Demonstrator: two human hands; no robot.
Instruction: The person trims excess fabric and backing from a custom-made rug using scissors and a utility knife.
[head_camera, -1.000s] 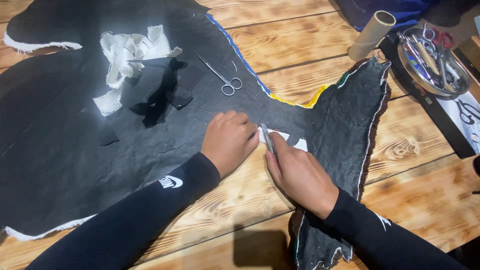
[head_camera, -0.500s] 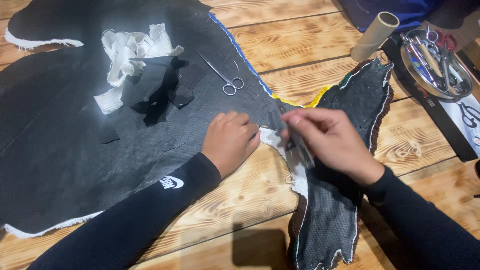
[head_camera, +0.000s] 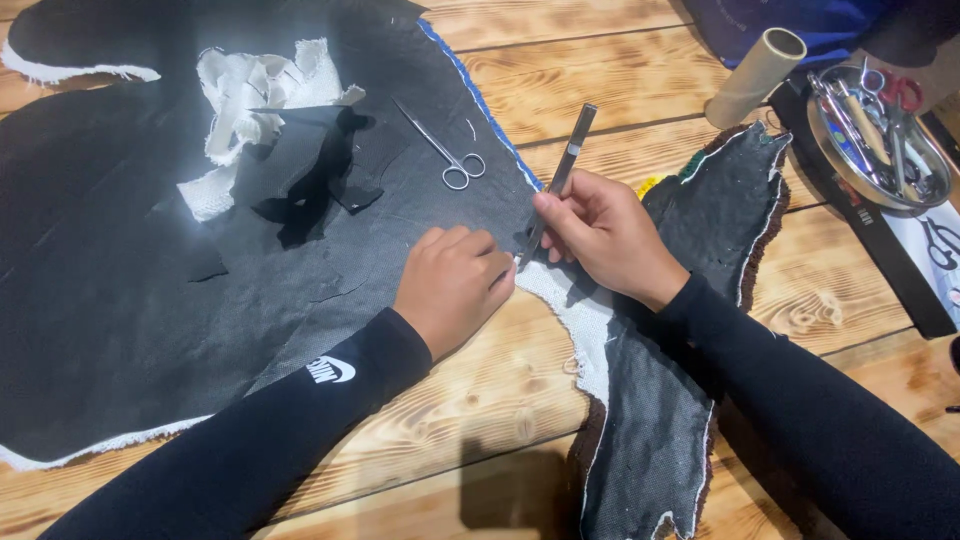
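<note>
Black cloth (head_camera: 130, 290) is lying flat over the left part of the wooden table (head_camera: 600, 90), and we are pressing it down with our left hand (head_camera: 455, 285). That hand is curled into a loose fist with the knuckles on the cloth's near right edge, and it is not holding anything. Our right hand (head_camera: 600, 235) is sitting just to the right of it, and the two hands are almost touching. The right fingers are pinching a thin dark craft knife (head_camera: 558, 180) like a pencil. The knife is leaning, with its far end pointing up and away from us and its tip coming down at the white frayed edge (head_camera: 565, 305) between the hands. We cannot tell if the tip is touching the cloth. A second dark piece of cloth (head_camera: 650, 440) with a brown fuzzy rim is running from under our right arm toward the near edge of the table. Small silver scissors (head_camera: 445, 150) are lying on the black cloth, farther away than our hands. Left of them, white scraps (head_camera: 245, 95) and black scraps (head_camera: 315, 170) are lying in a little heap. Far to the right, a cardboard tube (head_camera: 755, 75) is lying next to a round metal tray (head_camera: 925, 175) that is holding tools.
</note>
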